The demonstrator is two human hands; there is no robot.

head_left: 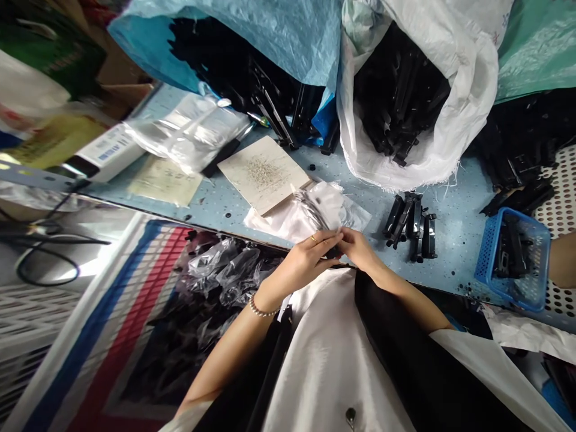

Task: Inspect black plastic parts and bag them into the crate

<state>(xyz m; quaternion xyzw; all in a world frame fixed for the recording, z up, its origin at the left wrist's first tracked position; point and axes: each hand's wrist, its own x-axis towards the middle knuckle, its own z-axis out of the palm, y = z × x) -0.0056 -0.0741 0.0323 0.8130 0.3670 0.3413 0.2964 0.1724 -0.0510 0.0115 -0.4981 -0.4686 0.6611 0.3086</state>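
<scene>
My left hand (306, 262), with a ring and a beaded bracelet, meets my right hand (357, 248) at the table's front edge. Their fingers are closed together around a small black piece (333, 252), mostly hidden by the fingers. Just beyond the fingertips lies a pile of clear plastic bags (341, 201), partly under my left hand. Behind it a square pale board (263, 171) carries a scatter of tiny grains. Several black plastic parts (410, 225) lie in a loose group to the right of my hands.
A blue sack (279, 36) and a white sack (472, 78) full of black parts stand at the back. On the right is a blue basket (488, 255), near another person's arm (562, 259). Below left, a striped bag (121, 324) holds bagged black parts.
</scene>
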